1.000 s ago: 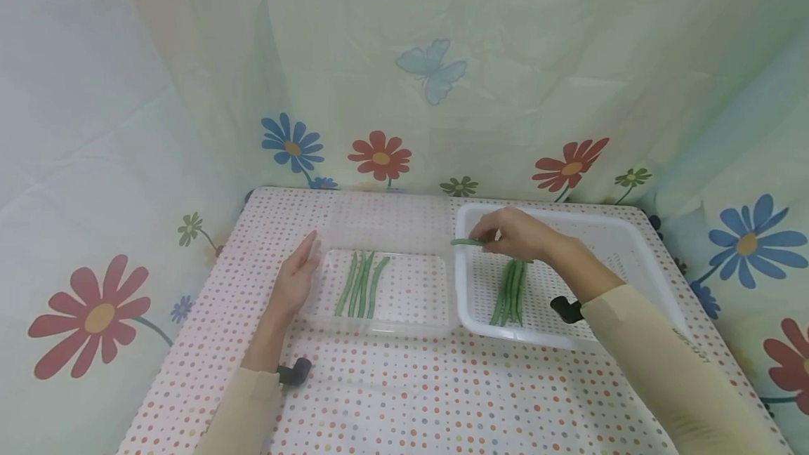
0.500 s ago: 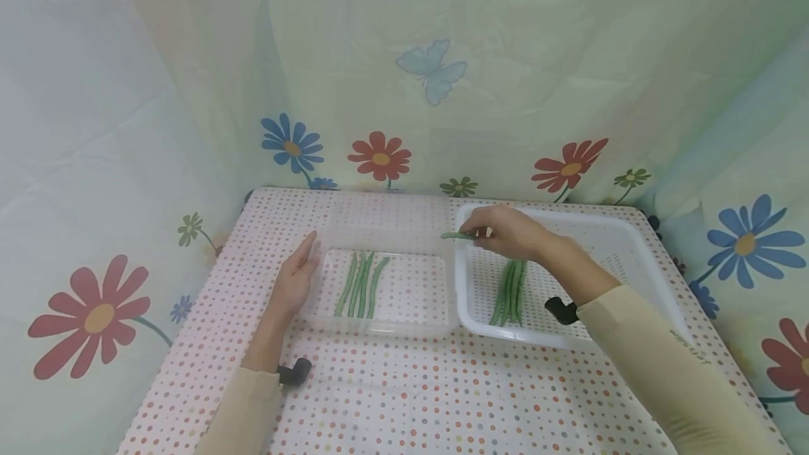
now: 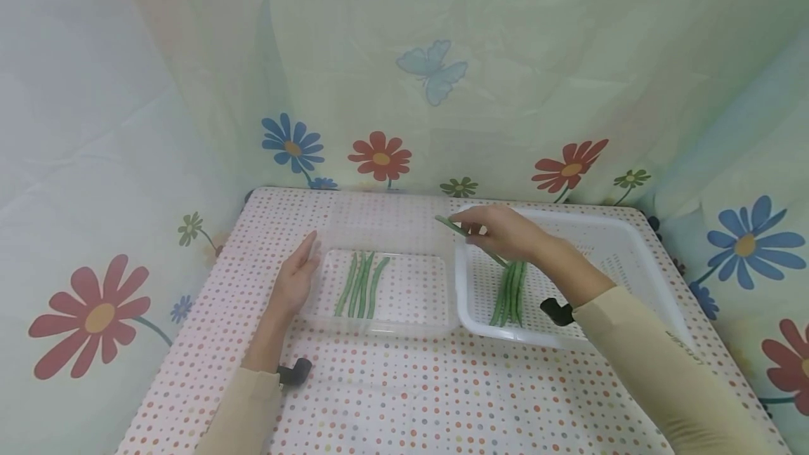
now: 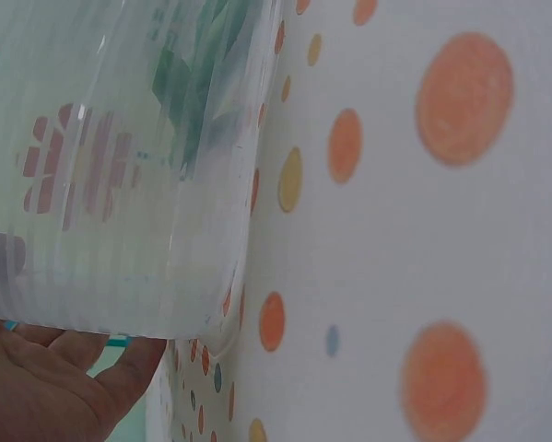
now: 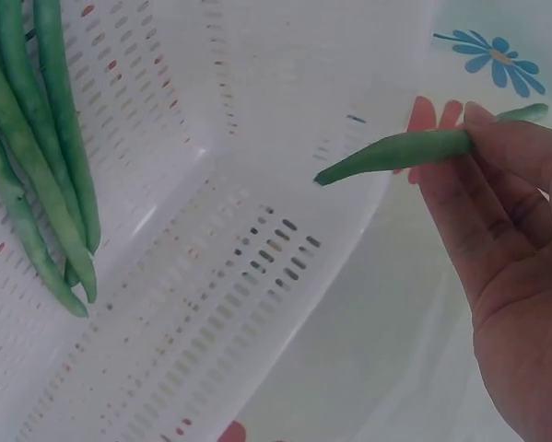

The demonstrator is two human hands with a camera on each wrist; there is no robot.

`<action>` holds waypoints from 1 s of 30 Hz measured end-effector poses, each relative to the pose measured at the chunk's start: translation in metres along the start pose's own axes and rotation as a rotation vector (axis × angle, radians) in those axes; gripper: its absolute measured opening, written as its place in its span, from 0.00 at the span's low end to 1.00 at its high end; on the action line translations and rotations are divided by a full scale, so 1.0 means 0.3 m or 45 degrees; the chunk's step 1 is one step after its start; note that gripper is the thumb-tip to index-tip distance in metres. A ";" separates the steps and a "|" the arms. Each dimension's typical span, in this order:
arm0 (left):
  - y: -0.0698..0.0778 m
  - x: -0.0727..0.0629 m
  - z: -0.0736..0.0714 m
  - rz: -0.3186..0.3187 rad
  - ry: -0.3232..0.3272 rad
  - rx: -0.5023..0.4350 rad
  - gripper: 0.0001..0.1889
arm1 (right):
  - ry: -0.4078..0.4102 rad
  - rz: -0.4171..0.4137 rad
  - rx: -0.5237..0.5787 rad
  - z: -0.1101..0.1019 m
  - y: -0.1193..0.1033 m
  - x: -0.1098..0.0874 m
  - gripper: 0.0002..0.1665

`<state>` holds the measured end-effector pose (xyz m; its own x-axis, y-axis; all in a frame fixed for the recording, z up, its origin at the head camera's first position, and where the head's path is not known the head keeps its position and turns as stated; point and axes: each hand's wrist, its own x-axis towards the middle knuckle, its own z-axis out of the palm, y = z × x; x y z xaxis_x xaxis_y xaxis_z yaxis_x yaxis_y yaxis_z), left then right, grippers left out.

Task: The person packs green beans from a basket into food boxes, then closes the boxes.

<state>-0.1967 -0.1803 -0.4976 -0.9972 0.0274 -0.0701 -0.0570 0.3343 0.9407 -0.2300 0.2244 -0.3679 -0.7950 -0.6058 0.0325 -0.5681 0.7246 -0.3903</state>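
Observation:
Between thumb and fingertips, my right hand [image 3: 512,230] pinches one green bean [image 5: 395,152] over the left rim of a white perforated basket [image 3: 463,297]. In the head view this bean slants, its upper end pointing up and left. Several more green beans [image 3: 510,293] lie bundled in the left part of the basket. Left of it stands a clear plastic container [image 3: 404,330] holding several green beans [image 3: 362,286] laid side by side. My left hand [image 3: 293,279] rests against the container's left side with its fingers extended; the left wrist view shows fingers [image 4: 133,373] right at the plastic wall.
The table is covered with a dotted cloth [image 3: 404,399]. Container and basket stand side by side, close together. Behind the table hangs a curtain [image 3: 354,55] printed with flowers. A black wrist mount [image 3: 295,372] sits at the left cuff, another [image 3: 557,312] at the right.
My right hand has moved left and slightly up with the bean. That bean has turned from nearly level to a slant. My left hand has stayed in place.

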 end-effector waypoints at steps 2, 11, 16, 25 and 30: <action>0.000 0.000 0.000 -0.001 -0.001 -0.002 0.28 | 0.009 -0.019 -0.005 -0.002 -0.010 0.006 0.29; 0.002 -0.004 0.000 0.009 -0.011 -0.009 0.28 | 0.050 -0.061 -0.009 0.003 -0.043 0.032 0.33; 0.004 -0.003 -0.002 0.007 -0.013 -0.007 0.28 | 0.069 -0.102 -0.009 0.011 -0.061 0.045 0.35; -0.004 0.001 -0.003 0.009 -0.026 -0.020 0.28 | 0.106 -0.125 0.030 0.035 -0.132 0.077 0.34; 0.004 -0.005 -0.002 0.024 -0.020 -0.025 0.28 | 0.124 -0.134 0.057 0.047 -0.157 0.095 0.34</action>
<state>-0.1953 -0.1805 -0.4962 -0.9972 0.0487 -0.0572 -0.0390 0.3150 0.9483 -0.2228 0.1685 -0.3617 -0.7497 -0.6413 0.1634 -0.6410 0.6423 -0.4203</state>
